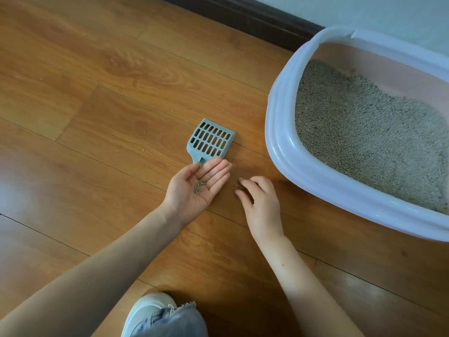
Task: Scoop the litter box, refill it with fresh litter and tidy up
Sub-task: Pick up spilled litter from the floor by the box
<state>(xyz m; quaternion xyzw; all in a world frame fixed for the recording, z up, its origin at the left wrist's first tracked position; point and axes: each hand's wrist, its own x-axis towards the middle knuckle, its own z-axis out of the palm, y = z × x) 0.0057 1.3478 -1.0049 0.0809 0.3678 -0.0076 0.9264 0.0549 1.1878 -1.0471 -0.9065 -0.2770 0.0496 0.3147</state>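
Hands meet low on the wooden floor (pixel 102 98), a little below the middle of the frame. The left hand (pixel 198 188) lies palm up with its fingers (pixel 218 171) straight and relaxed, close together, carrying a small heap of grey litter pellets (pixel 199 186) in the hollow of the palm. Its fingertips reach over the handle end of the scoop (pixel 211 141), hiding most of the handle.

That scoop is grey-blue plastic with rows of slots, lying flat on the floor just above the left hand, its slotted head pointing toward the upper part of the frame. It sits apart from the litter box (pixel 286 152).

The right hand (pixel 261 203) is palm down just beside the left, its fingers (pixel 245 184) bent and drawn toward the thumb over a few stray pellets (pixel 235 184) on the boards. Whether they already pinch any pellet cannot be told.

The litter box fills the right side of the frame: a pale tub with a broad white rim, standing on the floor near the dark skirting board (pixel 243 18) at the upper edge. Grey-brown litter (pixel 364 132) covers its bottom, banked higher toward the lower right.

At the bottom centre, a white shoe (pixel 148 310) and the frayed hem of blue jeans (pixel 179 319) show between the two bare forearms.
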